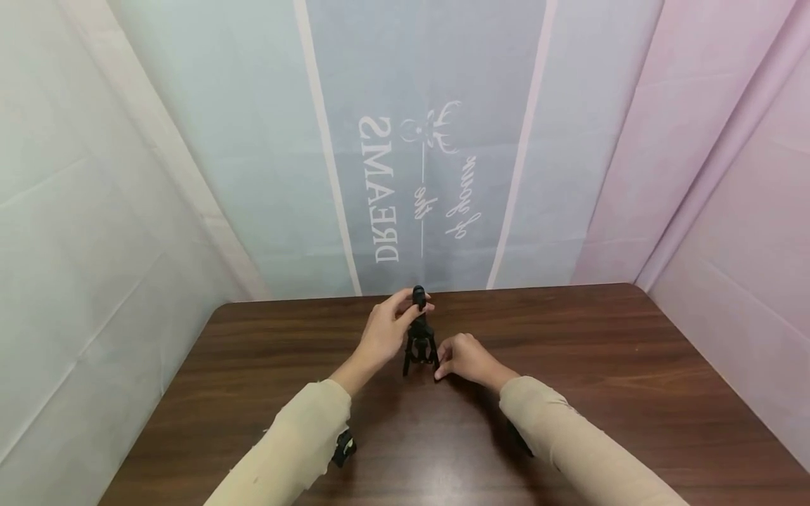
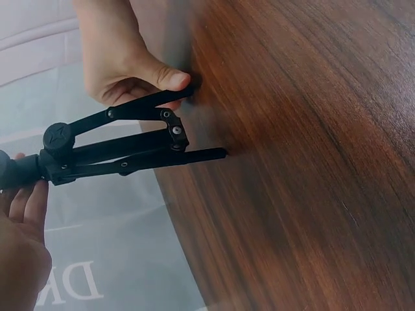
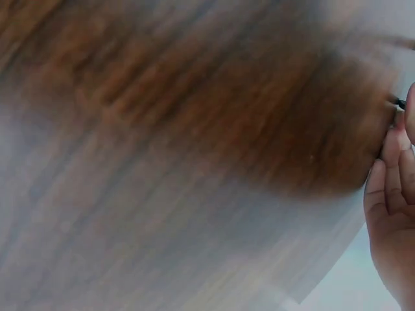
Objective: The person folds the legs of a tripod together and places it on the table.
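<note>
A black mini tripod [image 1: 420, 329] stands near the table's far edge with its legs spread slightly apart. My left hand [image 1: 383, 332] grips its upper part between thumb and fingers. Lower down, my right hand [image 1: 468, 360] pinches the end of the right leg. In the left wrist view the tripod [image 2: 107, 146] shows its jointed legs and a round knob, with the right hand's [image 2: 123, 68] thumb pressed on one leg tip. The right wrist view catches my right hand [image 3: 395, 220] at its edge, beside a small dark tip; the rest is blurred.
The brown wood-grain table [image 1: 405, 436] has rounded far corners. A printed cloth backdrop [image 1: 424, 70] hangs right behind it, with pale cloth on both sides. Small black items show at the left sleeve [image 1: 285, 443] and under the right sleeve [image 1: 557, 429].
</note>
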Tool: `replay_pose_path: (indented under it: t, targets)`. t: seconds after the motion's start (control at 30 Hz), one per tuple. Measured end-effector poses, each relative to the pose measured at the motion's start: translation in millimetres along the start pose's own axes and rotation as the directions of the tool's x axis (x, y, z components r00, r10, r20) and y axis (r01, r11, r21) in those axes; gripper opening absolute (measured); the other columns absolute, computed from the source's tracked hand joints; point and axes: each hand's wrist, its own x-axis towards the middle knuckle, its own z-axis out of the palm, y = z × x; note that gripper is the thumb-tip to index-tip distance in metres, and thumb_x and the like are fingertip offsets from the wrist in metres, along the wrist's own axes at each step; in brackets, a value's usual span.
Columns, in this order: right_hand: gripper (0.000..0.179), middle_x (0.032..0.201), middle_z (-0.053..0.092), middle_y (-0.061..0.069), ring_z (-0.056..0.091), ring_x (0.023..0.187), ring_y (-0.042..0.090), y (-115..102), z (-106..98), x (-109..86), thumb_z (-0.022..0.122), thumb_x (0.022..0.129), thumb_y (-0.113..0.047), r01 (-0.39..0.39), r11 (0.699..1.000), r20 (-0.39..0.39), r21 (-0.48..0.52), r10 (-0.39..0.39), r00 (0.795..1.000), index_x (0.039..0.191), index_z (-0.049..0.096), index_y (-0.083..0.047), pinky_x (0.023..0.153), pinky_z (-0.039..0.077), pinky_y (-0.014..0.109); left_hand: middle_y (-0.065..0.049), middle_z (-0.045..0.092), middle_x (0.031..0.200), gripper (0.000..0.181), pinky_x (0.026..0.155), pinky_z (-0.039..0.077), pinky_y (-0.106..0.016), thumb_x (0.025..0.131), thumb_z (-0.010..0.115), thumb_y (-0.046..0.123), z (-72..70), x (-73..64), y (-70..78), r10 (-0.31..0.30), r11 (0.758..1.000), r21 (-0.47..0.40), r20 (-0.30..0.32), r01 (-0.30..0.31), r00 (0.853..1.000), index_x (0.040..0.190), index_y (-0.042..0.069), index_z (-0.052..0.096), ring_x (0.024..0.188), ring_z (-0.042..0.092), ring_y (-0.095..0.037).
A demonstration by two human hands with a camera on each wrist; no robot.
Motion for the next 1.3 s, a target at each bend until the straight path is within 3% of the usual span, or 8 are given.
replay_pose_path:
  t: [0.13,0.23,0.47,0.7,0.97,1.1,1.23,1.3]
  targets:
    - [0.02,0.077,0.067,-0.003,0.06,0.066,0.01,-3,0,-2.7,0.085,0.078,-0.014,-0.03,1.0,0.007,0.005,0.03,1.0,0.09,0.072,-0.005,0.06,0.051,0.029,0.007,0.072,0.112,0.025,0.095,0.051,-0.041,0.103,0.054,0.029,-1.0,-1.3,0.1,-0.006,1.0,-0.031,-0.032,0.005,0.999,0.126,0.022,0.063,0.112,0.064,-0.01]
    - [0.04,0.089,0.066,0.002,0.061,0.076,0.014,-5,-1,-9.1,0.087,0.077,-0.017,-0.043,0.999,0.009,0.009,0.043,0.999,0.109,0.069,0.0,0.066,0.053,0.032,0.003,0.071,0.115,0.026,0.097,0.051,-0.039,0.103,0.056,0.025,-2.4,-5.4,-2.5,-0.013,0.997,-0.081,-0.109,0.004,0.994,0.126,0.015,0.062,0.111,0.065,-0.012]
    - [0.063,0.11,0.063,0.007,0.061,0.098,0.025,-15,5,-28.3,0.088,0.075,-0.014,-0.005,0.997,-0.161,0.075,0.017,0.987,0.129,0.058,-0.001,0.084,0.052,0.042,-0.007,0.072,0.112,0.024,0.096,0.051,-0.038,0.098,0.064,0.023,-14.3,-16.2,-9.4,-0.104,0.97,-0.244,-0.329,0.022,0.939,0.116,0.007,0.065,0.104,0.068,-0.021]
    - [0.088,0.131,0.053,0.012,0.052,0.12,0.032,-26,15,-38.2,0.092,0.07,-0.02,-0.01,1.0,-0.305,0.02,0.015,0.952,0.143,0.045,-0.005,0.094,0.048,0.049,-0.017,0.068,0.121,0.034,0.09,0.055,-0.036,0.098,0.065,0.02,-28.4,-24.6,-8.6,-0.288,0.858,-0.508,-0.348,0.079,0.892,0.126,0.002,0.06,0.109,0.067,-0.026]
    - [0.096,0.127,0.054,0.015,0.054,0.114,0.034,-39,22,-41.3,0.093,0.07,-0.024,0.03,0.999,-0.385,0.024,-0.019,0.923,0.149,0.04,-0.009,0.082,0.05,0.051,-0.012,0.068,0.122,0.043,0.09,0.054,-0.03,0.1,0.062,0.027,-35.5,-39.7,-9.4,-0.403,0.742,-0.666,-0.356,0.074,0.843,0.13,-0.002,0.055,0.109,0.067,-0.021]
    - [0.084,0.118,0.058,0.013,0.057,0.107,0.033,-42,22,-43.4,0.091,0.072,-0.02,0.063,0.998,-0.438,-0.003,-0.058,0.897,0.143,0.048,-0.009,0.079,0.05,0.048,-0.009,0.07,0.12,0.045,0.091,0.053,-0.031,0.099,0.063,0.03,-38.9,-47.6,-13.8,-0.394,0.734,-0.677,-0.363,0.052,0.844,0.128,-0.002,0.056,0.11,0.067,-0.022]
    - [0.076,0.114,0.06,0.01,0.059,0.104,0.033,-44,18,-45.5,0.091,0.073,-0.018,0.098,0.995,-0.457,-0.034,-0.103,0.884,0.138,0.053,-0.01,0.078,0.052,0.047,-0.008,0.07,0.119,0.041,0.09,0.054,-0.035,0.097,0.066,0.026,-44.5,-53.3,-21.1,-0.328,0.758,-0.652,-0.373,0.007,0.868,0.126,-0.002,0.058,0.11,0.067,-0.025]
    - [0.073,0.112,0.061,0.008,0.06,0.102,0.032,-43,15,-46.4,0.091,0.073,-0.018,0.112,0.992,-0.463,-0.051,-0.123,0.878,0.136,0.056,-0.01,0.078,0.052,0.047,-0.008,0.07,0.117,0.039,0.089,0.055,-0.037,0.096,0.068,0.021,-48.1,-55.2,-24.7,-0.283,0.786,-0.618,-0.381,-0.014,0.88,0.125,-0.003,0.061,0.107,0.068,-0.025]
